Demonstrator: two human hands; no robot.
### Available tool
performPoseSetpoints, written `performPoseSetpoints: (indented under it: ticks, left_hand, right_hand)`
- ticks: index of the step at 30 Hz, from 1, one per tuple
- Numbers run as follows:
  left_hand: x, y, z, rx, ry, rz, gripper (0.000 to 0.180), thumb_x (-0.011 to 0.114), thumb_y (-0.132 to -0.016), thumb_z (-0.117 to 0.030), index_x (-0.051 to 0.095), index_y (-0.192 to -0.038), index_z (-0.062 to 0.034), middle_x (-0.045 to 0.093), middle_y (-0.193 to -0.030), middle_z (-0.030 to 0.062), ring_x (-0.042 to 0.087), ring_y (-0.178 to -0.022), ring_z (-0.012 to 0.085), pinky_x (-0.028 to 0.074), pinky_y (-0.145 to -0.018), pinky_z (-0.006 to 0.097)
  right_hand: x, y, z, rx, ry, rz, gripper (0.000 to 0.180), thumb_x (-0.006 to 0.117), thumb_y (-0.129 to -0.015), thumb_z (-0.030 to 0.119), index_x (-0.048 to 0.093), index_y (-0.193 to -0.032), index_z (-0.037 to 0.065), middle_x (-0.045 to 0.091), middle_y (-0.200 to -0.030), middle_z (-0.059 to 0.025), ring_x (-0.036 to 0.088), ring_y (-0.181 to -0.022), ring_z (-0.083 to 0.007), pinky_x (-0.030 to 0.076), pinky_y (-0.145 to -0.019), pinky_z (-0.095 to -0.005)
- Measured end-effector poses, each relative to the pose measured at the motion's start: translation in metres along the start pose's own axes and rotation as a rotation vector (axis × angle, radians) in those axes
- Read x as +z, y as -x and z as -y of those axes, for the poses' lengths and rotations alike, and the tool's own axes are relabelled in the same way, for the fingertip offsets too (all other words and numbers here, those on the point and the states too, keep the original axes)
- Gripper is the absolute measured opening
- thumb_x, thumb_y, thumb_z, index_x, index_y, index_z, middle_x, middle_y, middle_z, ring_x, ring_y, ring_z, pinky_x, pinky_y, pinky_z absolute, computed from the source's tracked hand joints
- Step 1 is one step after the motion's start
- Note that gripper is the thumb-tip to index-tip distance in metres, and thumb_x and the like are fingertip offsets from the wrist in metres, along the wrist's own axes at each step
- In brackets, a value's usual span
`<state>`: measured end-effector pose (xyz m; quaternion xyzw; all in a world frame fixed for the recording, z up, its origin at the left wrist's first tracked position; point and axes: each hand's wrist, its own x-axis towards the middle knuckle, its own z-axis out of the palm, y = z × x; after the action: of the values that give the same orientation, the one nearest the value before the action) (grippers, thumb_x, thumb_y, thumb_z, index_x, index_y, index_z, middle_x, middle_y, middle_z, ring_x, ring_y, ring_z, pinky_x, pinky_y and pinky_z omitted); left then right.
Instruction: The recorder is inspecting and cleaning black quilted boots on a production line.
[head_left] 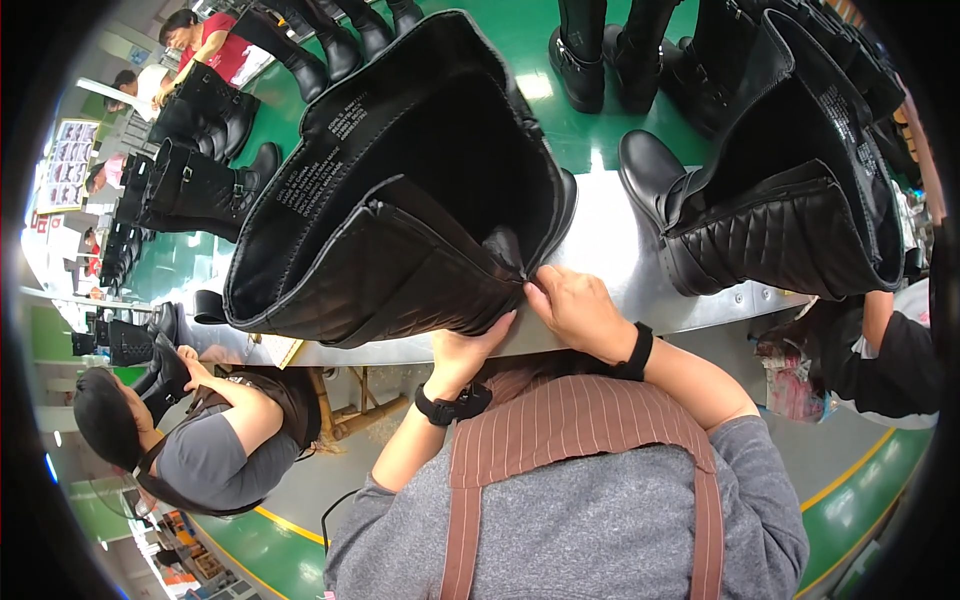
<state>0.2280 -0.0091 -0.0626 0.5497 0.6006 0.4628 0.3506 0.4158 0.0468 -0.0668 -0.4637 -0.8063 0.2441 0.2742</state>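
Note:
A tall black boot (400, 275) with a quilted shaft lies tilted in front of me, its wide top facing me and its side zipper spread open. Under the shaft's near side my left hand (468, 352) is closed round the leather, thumb up along it, the other fingers partly hidden. My right hand (578, 312) is pinched at the point where the open zipper's edges meet; the small pull itself is hidden by the fingers. Pale printed text shows on the lining.
A metal worktable (625, 235) runs across under the boot. Another quilted black boot (765, 215) lies on it at the right. More black boots (578, 60) stand on the green surface beyond. Co-workers sit at the left (230, 430) and at the right edge (885, 350).

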Motion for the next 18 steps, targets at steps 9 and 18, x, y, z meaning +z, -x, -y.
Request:
performPoseSetpoints:
  ticks: [9, 18]
  left_hand:
    - [-0.001, 0.0, 0.008, 0.041, -0.008, 0.0, 0.043, 0.082, -0.074, 0.0, 0.067, -0.113, 0.0015, 0.07, -0.109, 0.0093, 0.068, -0.098, 0.017, 0.053, -0.089, 0.031]
    - [0.007, 0.001, 0.011, 0.072, -0.073, -0.085, 0.039, 0.086, -0.072, -0.009, 0.071, -0.106, 0.0012, 0.074, -0.101, 0.0109, 0.071, -0.091, 0.0203, 0.054, -0.083, 0.032]
  right_hand:
    - [0.011, -0.016, 0.01, 0.165, 0.092, -0.138, 0.028, 0.068, -0.08, 0.027, 0.063, -0.067, 0.003, 0.065, -0.068, -0.0168, 0.064, -0.056, -0.0358, 0.051, -0.055, -0.0455]
    - [0.002, -0.005, -0.006, 0.027, -0.115, -0.059, 0.028, 0.066, -0.089, 0.025, 0.065, -0.088, -0.002, 0.067, -0.087, -0.0216, 0.067, -0.063, -0.0335, 0.054, -0.065, -0.0409]
